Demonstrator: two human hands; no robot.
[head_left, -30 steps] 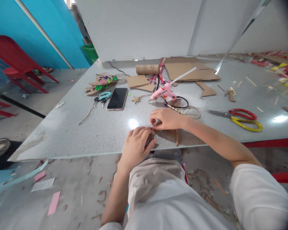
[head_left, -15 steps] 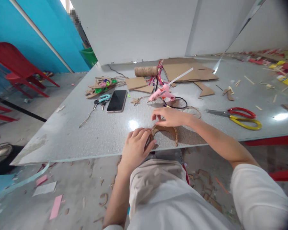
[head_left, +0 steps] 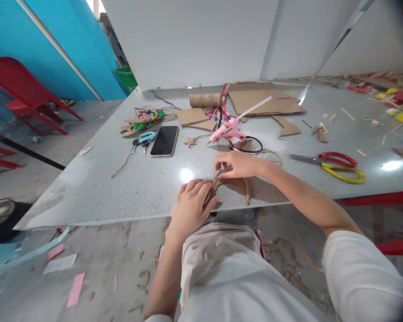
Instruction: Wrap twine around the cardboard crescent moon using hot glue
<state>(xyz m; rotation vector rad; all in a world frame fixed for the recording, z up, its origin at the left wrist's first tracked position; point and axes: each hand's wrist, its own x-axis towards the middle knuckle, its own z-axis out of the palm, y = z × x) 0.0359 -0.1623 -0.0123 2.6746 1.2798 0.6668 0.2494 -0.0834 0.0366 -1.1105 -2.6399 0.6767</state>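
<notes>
Right at the near edge of the bench (head_left: 121, 188) I see a twine-wrapped arc (head_left: 237, 182) lying flat, almost at the lip, so I have little room toward me and none past the drop to the floor. My left hand (head_left: 192, 205) has its fingers curled closed on the arc's left end. My right hand (head_left: 239, 164) rests its fingers on the crown; whether they pinch or only press I cannot tell.

Open bench lies to the left. Just behind the right hand lie a black cable (head_left: 253, 149) and loose twine, and behind those a glue gun (head_left: 226, 130). Scissors (head_left: 336, 163) lie well apart on the right, a phone (head_left: 164, 140) and keys (head_left: 143, 137) far left.

Both arc ends point toward me, and its long axis runs left to right along the edge.
</notes>
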